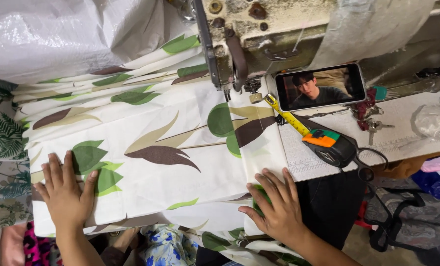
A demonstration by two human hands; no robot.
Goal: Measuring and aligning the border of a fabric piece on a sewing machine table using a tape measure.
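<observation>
A white fabric (180, 148) printed with green and brown leaves lies folded across the sewing table and runs under the sewing machine (259, 34) at the top. My left hand (67, 194) presses flat on the fabric's near left corner, fingers spread. My right hand (274, 207) rests palm down on the fabric's near right edge, fingers apart, close to the table's front edge. Neither hand grips anything. The machine's presser foot and needle (227, 91) sit on the fabric's far edge.
A yellow tape measure with an orange and black case (326, 143) lies right of the fabric, beside black scissors (368, 162). A phone (320, 86) leans against the machine, with keys (372, 120) nearby. Fern-print cloth (0, 143) lies at left, bags and clothes at lower right.
</observation>
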